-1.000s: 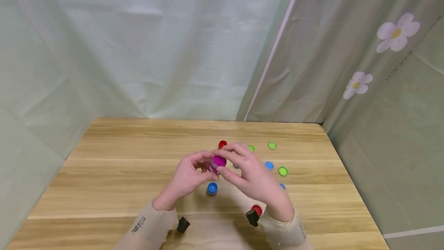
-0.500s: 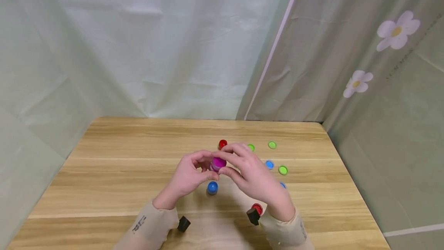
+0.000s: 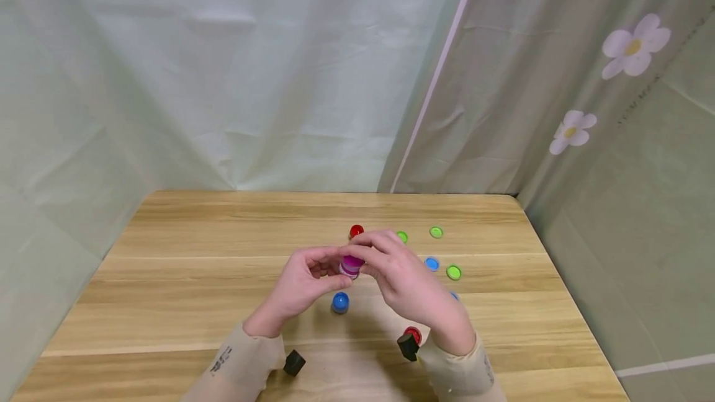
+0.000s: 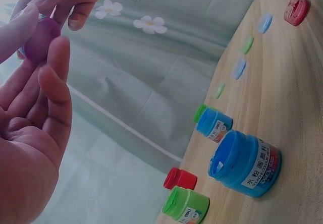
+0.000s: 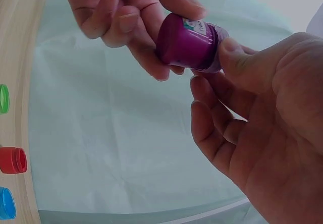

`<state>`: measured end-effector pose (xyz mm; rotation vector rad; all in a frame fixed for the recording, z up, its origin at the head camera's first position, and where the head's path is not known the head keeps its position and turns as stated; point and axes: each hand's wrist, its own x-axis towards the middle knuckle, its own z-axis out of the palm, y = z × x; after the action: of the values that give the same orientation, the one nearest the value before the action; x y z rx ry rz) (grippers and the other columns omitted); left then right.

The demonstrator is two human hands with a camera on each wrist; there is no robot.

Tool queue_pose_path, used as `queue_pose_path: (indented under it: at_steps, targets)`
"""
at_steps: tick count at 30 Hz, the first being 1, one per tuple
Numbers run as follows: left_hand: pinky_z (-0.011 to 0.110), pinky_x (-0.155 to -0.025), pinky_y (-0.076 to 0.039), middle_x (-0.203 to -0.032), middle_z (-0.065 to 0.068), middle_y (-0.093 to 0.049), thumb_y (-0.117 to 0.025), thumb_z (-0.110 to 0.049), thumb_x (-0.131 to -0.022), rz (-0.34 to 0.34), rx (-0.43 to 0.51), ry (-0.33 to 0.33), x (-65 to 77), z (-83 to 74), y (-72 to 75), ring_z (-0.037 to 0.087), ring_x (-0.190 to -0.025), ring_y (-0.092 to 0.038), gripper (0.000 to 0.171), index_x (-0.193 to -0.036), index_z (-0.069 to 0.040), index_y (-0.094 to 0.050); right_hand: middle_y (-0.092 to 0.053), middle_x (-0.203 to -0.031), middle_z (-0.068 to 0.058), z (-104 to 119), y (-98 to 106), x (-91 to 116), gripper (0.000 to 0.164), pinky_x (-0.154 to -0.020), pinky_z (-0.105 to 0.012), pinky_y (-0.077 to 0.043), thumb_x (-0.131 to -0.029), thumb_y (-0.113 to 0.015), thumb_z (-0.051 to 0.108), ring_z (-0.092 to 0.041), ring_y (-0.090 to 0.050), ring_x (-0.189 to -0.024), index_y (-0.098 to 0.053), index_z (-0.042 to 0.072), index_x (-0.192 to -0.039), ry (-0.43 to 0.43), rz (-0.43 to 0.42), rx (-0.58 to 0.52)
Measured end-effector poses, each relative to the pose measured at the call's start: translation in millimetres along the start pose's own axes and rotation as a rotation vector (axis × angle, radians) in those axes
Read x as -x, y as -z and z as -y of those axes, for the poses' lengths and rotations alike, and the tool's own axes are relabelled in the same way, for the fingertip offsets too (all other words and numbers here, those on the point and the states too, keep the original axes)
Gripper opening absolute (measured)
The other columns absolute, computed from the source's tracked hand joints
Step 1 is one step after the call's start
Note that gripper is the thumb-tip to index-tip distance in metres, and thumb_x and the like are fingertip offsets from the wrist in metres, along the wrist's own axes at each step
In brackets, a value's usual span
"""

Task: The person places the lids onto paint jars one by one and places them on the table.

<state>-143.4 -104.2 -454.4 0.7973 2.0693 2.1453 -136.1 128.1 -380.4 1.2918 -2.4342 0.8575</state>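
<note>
Purple and glossy, a small jar (image 5: 185, 42) is held between both hands, off the table. The left hand (image 3: 306, 278) grips the body, its thumb at the label; the right hand (image 3: 404, 278) pinches the ribbed end (image 5: 218, 47) between thumb and fingers, its forefinger reaching over the top.

Half a second ago and before, more of the purple top showed in the head view. Now the forefinger hides most of it, and the right thumb has drawn back from the near side toward the right. The left hand has hardly shifted, so the person seems to be turning the ribbed end against a steady grip; whether that end has come loose cannot be told.

Just on the near side of the hands stands an uncapped blue jar (image 3: 341, 302); on the far side are a red jar (image 3: 356, 230) and, farther right, a green jar (image 3: 401, 237). A red cap (image 3: 413, 334) lies near the right wrist. Farther right lie a blue cap (image 3: 432, 263) and two green caps (image 3: 454, 272), with another blue piece partly hidden. All these rest on the wooden table (image 3: 212, 222) as before, a pale curtain (image 3: 290, 79) behind.
</note>
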Motion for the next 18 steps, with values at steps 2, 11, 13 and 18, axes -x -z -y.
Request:
queue_pose_path:
  at_steps: [2,11,13,18]
  targets:
    - [0.03,-0.079,-0.061,-0.11,0.007,-0.079,-0.082,0.003,-0.09,0.006,-0.003,0.002,0.0,0.3,0.1,0.02,-0.088,-0.074,0.038,-0.127,0.005,-0.073,-0.063,-0.138,0.0,-0.3,0.5,0.3,0.036,-0.108,-0.035,-0.049,-0.105,-0.064,-0.001,-0.02,-0.056,-0.127,-0.071,0.013,-0.137,0.017,0.013,0.008]
    - [0.032,-0.082,-0.061,-0.11,0.013,-0.078,-0.073,0.003,-0.098,0.1,-0.017,-0.009,0.4,-0.4,-0.3,0.019,-0.088,-0.073,0.032,-0.13,0.007,-0.07,-0.063,-0.14,-0.001,0.4,0.8,1.0,0.046,-0.109,-0.034,-0.048,-0.1,-0.057,-0.016,-0.022,-0.056,-0.128,-0.07,0.01,-0.135,0.034,0.067,0.027]
    - [0.033,-0.082,-0.062,-0.11,0.017,-0.077,-0.069,0.005,-0.101,0.13,-0.004,-0.008,0.0,-0.5,-0.8,0.02,-0.086,-0.074,0.031,-0.132,0.009,-0.068,-0.062,-0.14,-0.002,1.0,1.1,1.0,0.05,-0.109,-0.033,-0.049,-0.098,-0.055,-0.02,-0.022,-0.056,-0.127,-0.07,0.01,-0.136,0.026,0.079,0.025]
    - [0.031,-0.084,-0.061,-0.112,0.017,-0.076,-0.061,0.003,-0.106,0.169,0.025,0.014,-1.0,-1.7,-2.8,0.021,-0.083,-0.073,0.03,-0.134,0.01,-0.065,-0.062,-0.139,-0.001,1.9,1.7,0.5,0.055,-0.11,-0.033,-0.048,-0.094,-0.053,-0.025,-0.021,-0.056,-0.128,-0.069,0.009,-0.134,0.011,0.096,0.02]
